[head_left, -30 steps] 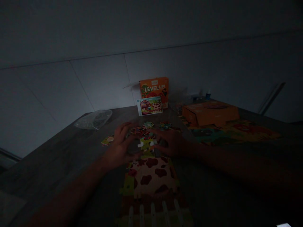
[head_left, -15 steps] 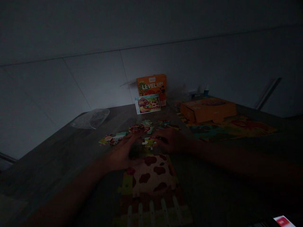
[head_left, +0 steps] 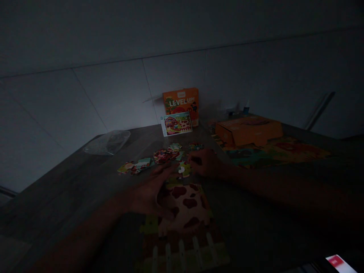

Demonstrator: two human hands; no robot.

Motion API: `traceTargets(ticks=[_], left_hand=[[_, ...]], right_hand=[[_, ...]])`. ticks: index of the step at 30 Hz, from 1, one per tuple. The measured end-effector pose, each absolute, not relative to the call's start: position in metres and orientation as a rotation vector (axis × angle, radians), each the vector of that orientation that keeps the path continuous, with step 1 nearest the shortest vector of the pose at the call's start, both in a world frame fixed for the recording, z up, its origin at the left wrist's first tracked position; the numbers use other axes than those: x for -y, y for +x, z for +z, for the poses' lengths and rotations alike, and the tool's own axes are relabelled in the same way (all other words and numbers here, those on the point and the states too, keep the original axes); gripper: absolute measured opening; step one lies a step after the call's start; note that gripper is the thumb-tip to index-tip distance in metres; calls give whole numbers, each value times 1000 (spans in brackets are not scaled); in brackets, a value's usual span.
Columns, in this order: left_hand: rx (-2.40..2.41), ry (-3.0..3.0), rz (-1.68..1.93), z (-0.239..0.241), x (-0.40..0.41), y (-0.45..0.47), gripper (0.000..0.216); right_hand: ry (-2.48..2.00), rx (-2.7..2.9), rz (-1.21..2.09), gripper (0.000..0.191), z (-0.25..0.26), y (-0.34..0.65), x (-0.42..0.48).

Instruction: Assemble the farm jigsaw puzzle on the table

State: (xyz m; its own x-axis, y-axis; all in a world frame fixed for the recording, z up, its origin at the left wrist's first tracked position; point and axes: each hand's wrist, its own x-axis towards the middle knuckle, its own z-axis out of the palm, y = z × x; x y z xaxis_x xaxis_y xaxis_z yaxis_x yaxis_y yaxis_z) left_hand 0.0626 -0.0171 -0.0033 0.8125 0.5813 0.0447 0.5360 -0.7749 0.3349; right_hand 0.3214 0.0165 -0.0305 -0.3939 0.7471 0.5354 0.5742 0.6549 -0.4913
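Observation:
In dim light, a partly joined jigsaw puzzle (head_left: 189, 212) showing a brown-spotted cow above a white fence lies on the table in front of me. My left hand (head_left: 146, 193) is open at its upper left, thumb spread across the cow and fingers reaching forward. Just beyond the puzzle's far edge, my right hand (head_left: 209, 163) has its fingers bent together at the right side of a green and white puzzle piece (head_left: 185, 169), seemingly pinching it. The exact fingertip contact is dark. Loose puzzle pieces (head_left: 162, 156) lie in a heap past my hands, with more pieces (head_left: 136, 166) to the left.
A picture card (head_left: 178, 124) leans against an upright orange box (head_left: 180, 99) at the back. To the right, another orange box (head_left: 250, 131) rests on a colourful assembled puzzle (head_left: 295, 151). A clear plastic bag (head_left: 108, 142) lies back left. A lit screen (head_left: 338, 263) shows at lower right.
My left hand has drawn back toward me, its thumb now lower over the cow. My right hand and the green and white piece have shifted slightly right and away.

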Motion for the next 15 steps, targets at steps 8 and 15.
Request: traceTargets(ticks=[8, 15], left_hand=[[-806, 2630, 170, -2, 13, 57, 108], [-923, 2694, 362, -8, 8, 52, 99]], right_hand=[[-1330, 2036, 60, 19, -32, 321, -22], [-932, 2114, 87, 21, -34, 322, -19]])
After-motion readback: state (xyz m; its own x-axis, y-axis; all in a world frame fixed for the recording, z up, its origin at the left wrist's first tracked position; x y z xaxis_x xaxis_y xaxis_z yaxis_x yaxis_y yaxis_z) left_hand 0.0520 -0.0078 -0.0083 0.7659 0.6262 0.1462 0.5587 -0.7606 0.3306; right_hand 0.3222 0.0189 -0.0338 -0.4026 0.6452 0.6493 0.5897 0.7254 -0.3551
